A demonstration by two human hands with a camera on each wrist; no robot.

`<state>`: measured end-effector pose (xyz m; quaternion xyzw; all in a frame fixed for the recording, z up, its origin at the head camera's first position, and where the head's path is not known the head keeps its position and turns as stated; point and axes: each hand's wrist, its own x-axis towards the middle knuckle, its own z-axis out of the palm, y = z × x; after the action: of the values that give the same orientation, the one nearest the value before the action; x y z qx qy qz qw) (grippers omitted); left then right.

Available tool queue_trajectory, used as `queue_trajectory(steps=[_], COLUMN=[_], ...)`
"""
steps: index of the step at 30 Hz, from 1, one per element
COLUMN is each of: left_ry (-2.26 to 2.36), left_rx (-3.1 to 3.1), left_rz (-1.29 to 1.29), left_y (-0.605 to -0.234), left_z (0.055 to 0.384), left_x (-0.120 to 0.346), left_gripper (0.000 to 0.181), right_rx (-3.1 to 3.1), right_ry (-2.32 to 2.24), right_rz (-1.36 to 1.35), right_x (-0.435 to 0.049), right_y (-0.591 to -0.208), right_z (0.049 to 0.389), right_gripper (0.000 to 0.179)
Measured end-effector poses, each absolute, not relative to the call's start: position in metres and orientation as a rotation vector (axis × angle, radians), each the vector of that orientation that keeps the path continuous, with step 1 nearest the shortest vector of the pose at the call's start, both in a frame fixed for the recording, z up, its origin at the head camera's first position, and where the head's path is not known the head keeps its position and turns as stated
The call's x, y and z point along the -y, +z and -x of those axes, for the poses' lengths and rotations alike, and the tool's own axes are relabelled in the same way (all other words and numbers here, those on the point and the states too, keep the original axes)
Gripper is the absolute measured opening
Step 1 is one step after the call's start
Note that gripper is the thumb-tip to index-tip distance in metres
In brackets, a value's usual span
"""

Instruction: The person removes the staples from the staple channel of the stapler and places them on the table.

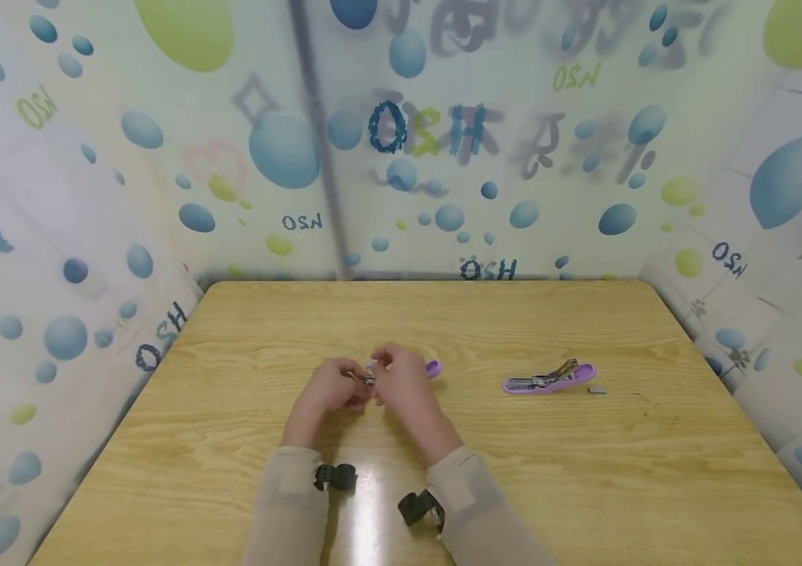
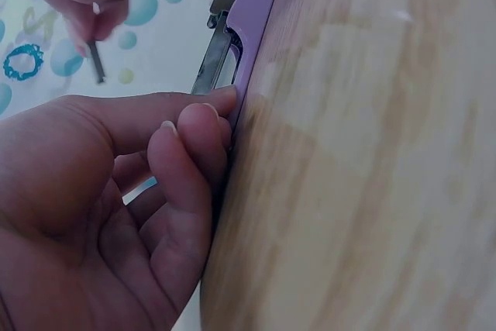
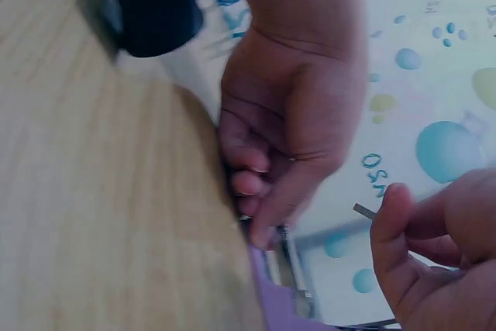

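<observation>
A purple stapler [image 1: 433, 368] lies on the table, mostly hidden by the hands in the head view. Its metal magazine [image 2: 211, 63] shows open in the left wrist view. My left hand [image 1: 333, 385] pinches the stapler's front end between thumb and fingers, close to the tabletop. Above the stapler, my right hand [image 1: 401, 381] pinches a short grey staple strip [image 2: 96, 62] between thumb and fingertips. That strip sticks out from the fingers, apart from the magazine, in both wrist views.
A second purple stapler [image 1: 549, 380] lies to the right with its upper arm raised. Beside its right end is another small grey staple strip [image 1: 596, 390]. Patterned curtain-like walls [image 1: 443, 212] border the wooden table [image 1: 231, 330] at the back and sides.
</observation>
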<state>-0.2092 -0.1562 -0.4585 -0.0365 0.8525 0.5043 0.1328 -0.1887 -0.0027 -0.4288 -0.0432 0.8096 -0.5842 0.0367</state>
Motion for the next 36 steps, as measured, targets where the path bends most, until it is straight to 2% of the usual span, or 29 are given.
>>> queue_trajectory(steps=[6, 14, 25, 36], left_ry=[1.462, 1.482, 1.488, 1.500], left_rx=[-2.456, -2.449, -2.442, -2.434], left_rz=[0.125, 0.131, 0.140, 0.159], left_y=[-0.460, -0.462, -0.460, -0.460], left_z=[0.210, 0.210, 0.210, 0.210], left_x=[0.156, 0.157, 0.155, 0.155], left_gripper=[0.010, 0.014, 0.015, 0.015], right_rx=[-2.496, -2.536, -2.553, -2.476], right_ry=[-1.822, -1.879, -1.751, -1.552], right_rz=[0.119, -0.005, -0.180, -0.121], right_x=[-0.013, -0.053, -0.122, -0.129], right_y=[-0.407, -0.399, -0.420, -0.452], right_z=[0.186, 0.198, 0.209, 0.207], right_gripper=[0.019, 0.018, 0.016, 0.013])
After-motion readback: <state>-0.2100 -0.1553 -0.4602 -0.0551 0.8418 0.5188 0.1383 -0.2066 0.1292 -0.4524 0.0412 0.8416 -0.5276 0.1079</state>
